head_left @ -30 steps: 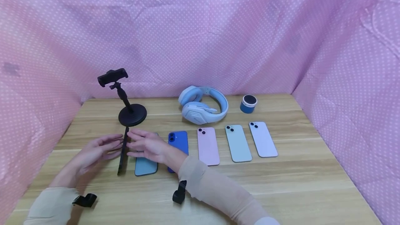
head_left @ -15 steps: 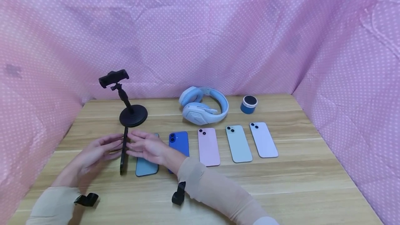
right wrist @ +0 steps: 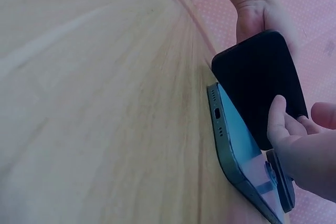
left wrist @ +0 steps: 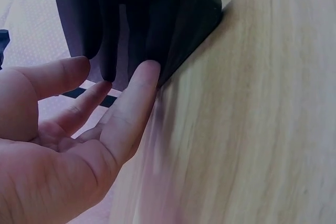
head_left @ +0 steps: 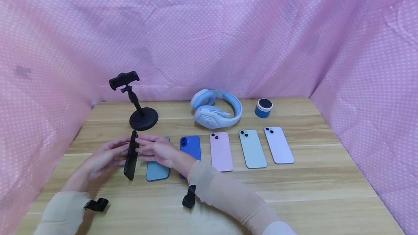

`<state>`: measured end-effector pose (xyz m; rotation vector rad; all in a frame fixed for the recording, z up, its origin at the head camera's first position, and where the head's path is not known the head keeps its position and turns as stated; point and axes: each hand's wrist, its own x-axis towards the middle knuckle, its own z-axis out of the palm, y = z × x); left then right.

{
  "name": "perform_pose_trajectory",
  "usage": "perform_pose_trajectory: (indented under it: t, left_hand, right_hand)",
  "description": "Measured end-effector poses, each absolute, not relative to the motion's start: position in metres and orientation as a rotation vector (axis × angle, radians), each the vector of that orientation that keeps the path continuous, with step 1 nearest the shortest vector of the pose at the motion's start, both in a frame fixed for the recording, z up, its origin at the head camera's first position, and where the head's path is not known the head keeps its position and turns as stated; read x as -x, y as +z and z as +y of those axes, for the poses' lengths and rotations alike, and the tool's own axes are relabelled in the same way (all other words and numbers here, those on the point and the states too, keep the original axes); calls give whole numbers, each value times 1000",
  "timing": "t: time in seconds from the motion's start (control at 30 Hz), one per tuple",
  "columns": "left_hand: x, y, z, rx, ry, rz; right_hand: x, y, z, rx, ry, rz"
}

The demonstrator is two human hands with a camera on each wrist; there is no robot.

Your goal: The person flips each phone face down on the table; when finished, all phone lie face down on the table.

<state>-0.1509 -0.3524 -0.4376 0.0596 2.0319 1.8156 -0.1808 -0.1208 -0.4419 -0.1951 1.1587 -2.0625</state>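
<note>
A black phone [head_left: 131, 159] stands tilted on its long edge on the wooden table, between my two hands. On its left side, my left hand [head_left: 104, 157] touches it with extended fingers; the left wrist view shows fingertips against a glossy dark face [left wrist: 142, 30] that mirrors them. From the other side my right hand [head_left: 161, 149] reaches over a teal phone [head_left: 158, 171], its fingers against the black phone's darker, plain face [right wrist: 252, 77]. Part of the teal phone is hidden under that hand. A blue phone [head_left: 191, 148] lies beside it, partly behind my right wrist.
Behind the black phone is a black phone stand [head_left: 143, 119] with its clamp raised. Pink [head_left: 221, 151], mint [head_left: 253, 149] and white [head_left: 279, 144] phones lie in a row to the right. Light blue headphones [head_left: 212, 117] and a small blue speaker [head_left: 263, 108] sit toward the back edge.
The black phone has gone from nearly edge-on to leaning, with more of its right face showing. Both hands keep to its sides. The whole head view has shifted slightly.
</note>
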Motion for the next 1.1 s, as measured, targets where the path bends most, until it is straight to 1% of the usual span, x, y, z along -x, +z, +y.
perform_pose_trajectory:
  t: [0.3,0.47,0.87,1.1]
  left_hand:
    - [145,-432,-356,-118,1890,1939]
    - [145,-430,-359,-118,1939,1878]
    - [142,-433,-364,-84,1893,1989]
    - [140,-437,-371,-146,2055,1894]
  right_hand:
    - [178,-444,-124,181,-2028,1217]
    - [178,-441,-126,222,-1977,1304]
    - [176,-442,-130,263,-1901,1505]
    - [173,-439,-139,406,-1605,1892]
